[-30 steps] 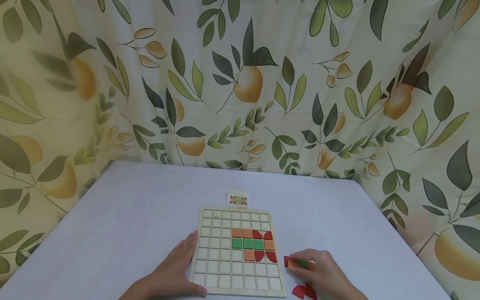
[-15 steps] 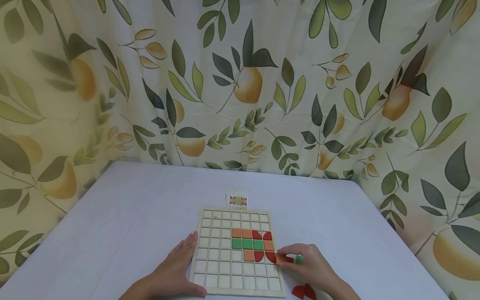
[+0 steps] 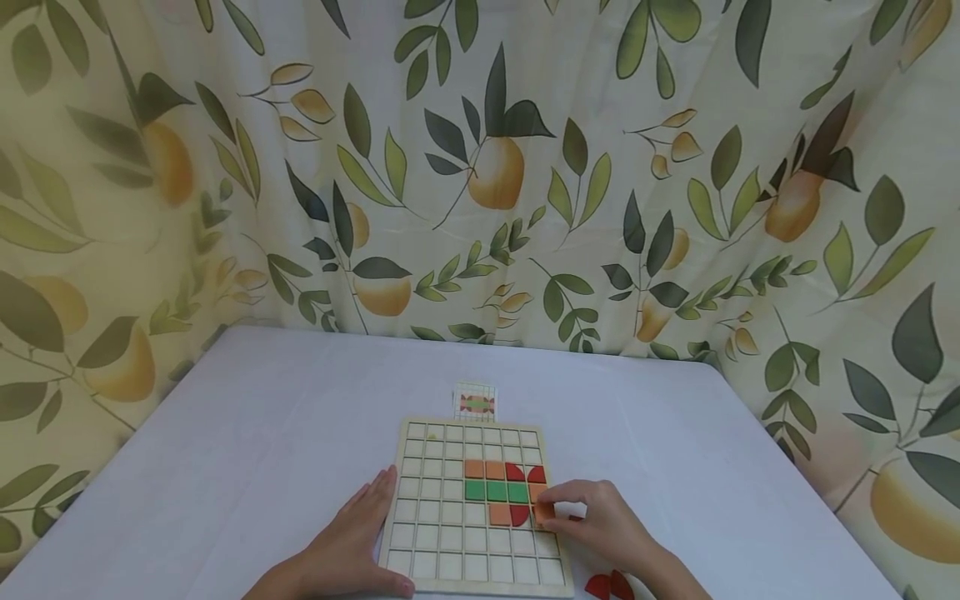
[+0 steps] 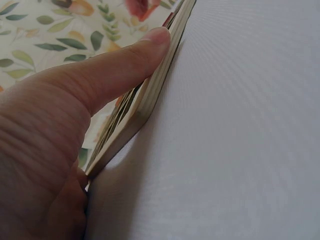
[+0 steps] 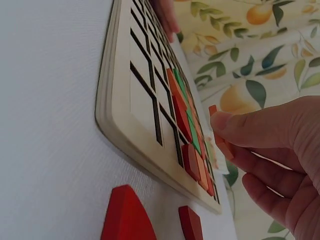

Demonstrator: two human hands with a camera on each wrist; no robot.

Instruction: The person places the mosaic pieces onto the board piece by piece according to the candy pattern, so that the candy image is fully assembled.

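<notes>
A wooden grid board (image 3: 450,563) lies on the table, with orange, green and red tiles set in its right half. Along its left side rests my left hand (image 3: 341,529), fingers straight, its thumb on the frame near the front corner. My right hand (image 3: 611,525) is over the board's right edge and pinches an orange tile (image 5: 220,132) between thumb and fingers. From the head, that tile covers part of the rightmost column. The right wrist view shows the tile held above the board. A green tile row (image 3: 497,492) sits between orange and red ones.
Beyond the board lies a small pattern card (image 3: 475,403). Loose red pieces (image 3: 597,586) lie on the white tablecloth (image 3: 300,400) by the board's front right corner; another red piece shows partly behind my right hand. A leaf-print curtain (image 3: 480,250) hangs behind the table.
My right hand has moved left from beside the board to over its right column, carrying the orange tile. The green piece seen in that hand earlier is now hidden. My left hand stays put.
</notes>
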